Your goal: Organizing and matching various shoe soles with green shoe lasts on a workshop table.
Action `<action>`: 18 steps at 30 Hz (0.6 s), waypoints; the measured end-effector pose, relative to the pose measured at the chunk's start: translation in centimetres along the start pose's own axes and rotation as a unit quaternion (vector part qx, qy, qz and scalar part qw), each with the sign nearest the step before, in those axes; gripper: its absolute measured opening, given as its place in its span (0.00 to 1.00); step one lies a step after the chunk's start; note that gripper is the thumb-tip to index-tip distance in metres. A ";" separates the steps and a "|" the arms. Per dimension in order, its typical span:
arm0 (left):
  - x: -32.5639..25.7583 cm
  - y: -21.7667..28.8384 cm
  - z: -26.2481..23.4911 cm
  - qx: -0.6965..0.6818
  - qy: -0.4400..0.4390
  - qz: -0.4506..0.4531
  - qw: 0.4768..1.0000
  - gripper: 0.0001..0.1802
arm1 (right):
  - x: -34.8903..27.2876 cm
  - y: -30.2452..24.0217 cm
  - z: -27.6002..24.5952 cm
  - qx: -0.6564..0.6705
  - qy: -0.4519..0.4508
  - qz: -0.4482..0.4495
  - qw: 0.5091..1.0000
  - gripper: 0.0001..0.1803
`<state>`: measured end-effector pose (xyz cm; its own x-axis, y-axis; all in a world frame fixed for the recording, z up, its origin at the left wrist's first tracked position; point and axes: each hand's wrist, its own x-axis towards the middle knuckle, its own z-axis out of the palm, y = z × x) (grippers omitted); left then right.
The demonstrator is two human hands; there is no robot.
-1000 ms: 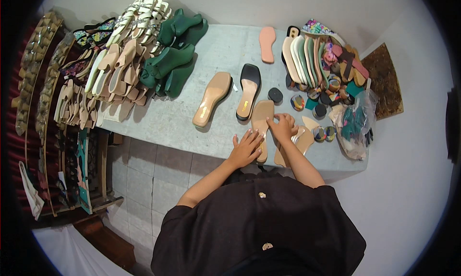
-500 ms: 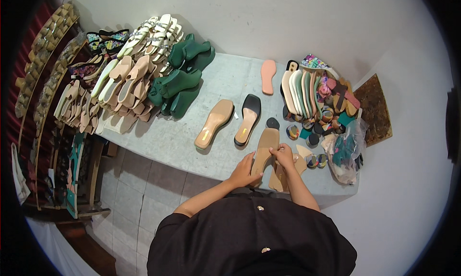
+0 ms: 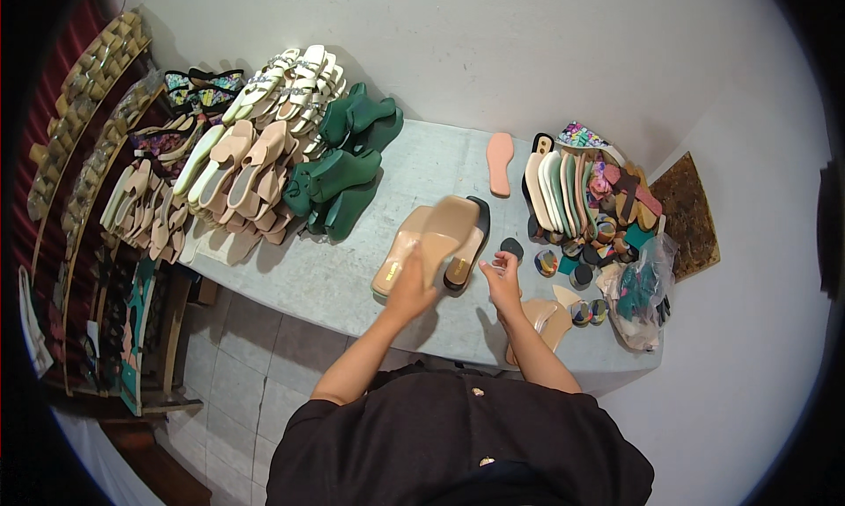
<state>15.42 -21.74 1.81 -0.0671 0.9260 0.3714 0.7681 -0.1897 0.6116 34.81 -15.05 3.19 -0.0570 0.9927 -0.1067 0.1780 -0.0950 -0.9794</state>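
Observation:
A tan shoe sole (image 3: 451, 223) is gripped in my left hand (image 3: 412, 286), blurred at its upper end. It is raised over the table and overlaps two soles lying there: a square-toed tan sole (image 3: 393, 258) and a black-topped sole (image 3: 480, 229). My right hand (image 3: 502, 282) holds nothing; its thumb and fingers are apart. Beyond its fingertips sits a small dark rounded piece (image 3: 511, 249). Tan sole pieces (image 3: 553, 319) rest under and beside my right forearm, partly hidden by it. Farther back lies a flat coral insole (image 3: 500, 163).
Stacked beige sandals (image 3: 233, 176), white sandals (image 3: 308, 75) and green shoe lasts (image 3: 339, 176) fill the table's left. A row of upright insoles (image 3: 554, 189), patterned heels (image 3: 546, 261) and a plastic bag (image 3: 647, 286) occupy the right. Racks (image 3: 92, 154) stand left, beside the tiled floor (image 3: 290, 330).
My left hand has carried the tan sole left and away from me, over the two soles on the table. My right hand has let go of it and moved slightly left.

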 end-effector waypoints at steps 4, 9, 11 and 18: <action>1.1 -4.2 -2.4 -0.004 -0.039 -0.080 0.996 0.52 | -0.7 1.6 0.5 -0.026 0.007 0.048 0.999 0.23; 1.2 -6.3 -1.9 0.030 -0.116 -0.143 0.982 0.51 | -1.1 5.1 0.5 -0.030 0.021 0.101 0.994 0.22; 1.4 -6.8 -1.5 0.033 -0.122 -0.148 0.981 0.51 | -1.3 5.3 0.6 -0.022 0.023 0.112 0.993 0.21; 1.4 -7.0 -0.9 0.046 -0.146 -0.186 0.971 0.52 | -1.9 5.6 0.1 -0.009 0.036 0.104 0.994 0.18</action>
<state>9.34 -19.45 -1.31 -0.1782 0.9803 -0.0853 0.7801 0.1936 0.5950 35.78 -17.52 -2.08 0.0540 0.9543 -0.2940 0.1953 -0.2988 -0.9341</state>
